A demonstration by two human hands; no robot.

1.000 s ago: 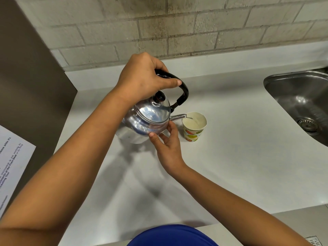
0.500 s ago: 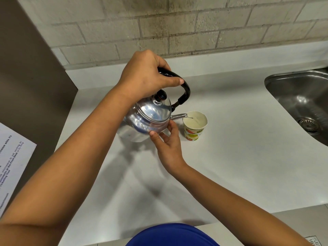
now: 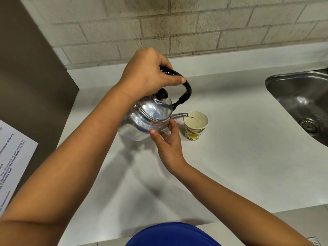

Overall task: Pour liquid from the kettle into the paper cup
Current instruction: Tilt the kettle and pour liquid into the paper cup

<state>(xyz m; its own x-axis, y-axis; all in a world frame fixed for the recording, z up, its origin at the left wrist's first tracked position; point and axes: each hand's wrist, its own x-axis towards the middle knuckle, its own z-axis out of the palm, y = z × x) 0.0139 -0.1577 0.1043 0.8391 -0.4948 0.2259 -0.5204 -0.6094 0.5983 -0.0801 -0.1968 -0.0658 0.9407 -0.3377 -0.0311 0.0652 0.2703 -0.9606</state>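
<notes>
Left hand (image 3: pixel 149 75): gripping kettle (image 3: pixel 150 116) handle, tilting spout over cup (image 3: pixel 195 126).
Right hand (image 3: pixel 168 142): fingers spread, steadying kettle's belly.

Pale grey counter (image 3: pixel 239 166), smooth, backed by a low upstand. A paper cup (image 3: pixel 194 125) with a fruit print stands upright on it near the centre. A steel sink (image 3: pixel 301 103) is set into its right end.

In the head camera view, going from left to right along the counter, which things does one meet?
White printed paper sheet → shiny metal kettle with black handle → patterned paper cup → stainless steel sink.
</notes>
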